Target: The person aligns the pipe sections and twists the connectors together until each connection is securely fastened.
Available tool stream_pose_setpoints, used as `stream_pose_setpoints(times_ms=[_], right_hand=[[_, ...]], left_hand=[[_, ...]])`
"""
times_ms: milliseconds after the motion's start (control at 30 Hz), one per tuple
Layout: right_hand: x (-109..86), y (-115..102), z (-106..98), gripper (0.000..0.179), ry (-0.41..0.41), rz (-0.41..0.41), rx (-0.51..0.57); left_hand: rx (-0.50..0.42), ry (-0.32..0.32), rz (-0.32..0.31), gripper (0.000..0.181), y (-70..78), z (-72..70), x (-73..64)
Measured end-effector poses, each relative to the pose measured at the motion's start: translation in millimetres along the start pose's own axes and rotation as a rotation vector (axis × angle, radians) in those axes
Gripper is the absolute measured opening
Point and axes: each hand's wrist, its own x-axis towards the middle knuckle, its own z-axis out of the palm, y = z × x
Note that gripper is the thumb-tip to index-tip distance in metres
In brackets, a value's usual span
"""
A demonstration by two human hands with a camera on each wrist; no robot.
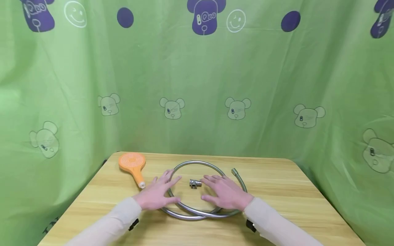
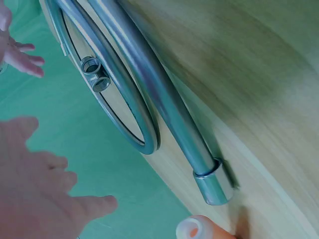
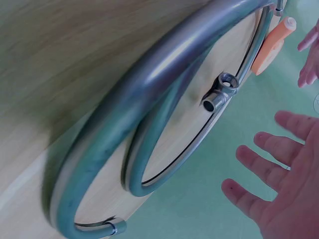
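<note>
My left hand (image 1: 156, 194) hovers palm down with spread fingers over the left side of a coiled metal shower hose (image 3: 159, 82). Over the coil's right side my right hand (image 1: 227, 192) is held the same way, fingers extended. Both hands hold nothing. Inside the loop, between the hands, lies a small chrome tee fitting (image 1: 194, 183) with threaded openings, seen closer in both wrist views. One hose end with its metal nut (image 2: 214, 185) lies near the left hand, hidden behind it in the head view. The other end (image 1: 235, 171) points away beyond the right hand.
An orange hand shower (image 1: 132, 162) with a white-tipped handle lies at the table's back left, its handle end close to my left hand. The wooden table (image 1: 277, 184) reaches back to a green printed curtain (image 1: 200, 75) that surrounds it behind and on both sides.
</note>
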Motion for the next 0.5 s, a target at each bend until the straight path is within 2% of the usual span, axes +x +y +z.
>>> stream_pose_setpoints(times_ms=[133, 300, 500], right_hand=[[5.2, -3, 1, 0.062, 0.052, -0.011, 0.018], [11.6, -6, 4, 0.055, 0.092, -0.034, 0.012], [19.2, -11, 5, 0.049, 0.102, -0.061, 0.008]], left_hand=[[-0.05, 0.128, -0.056, 0.078, -5.5, -3.3, -0.1], [-0.157, 0.26, -0.116, 0.056, -11.1, -10.6, -1.8], [-0.214, 0.345, -0.206, 0.046, -21.6, -17.4, -7.8]])
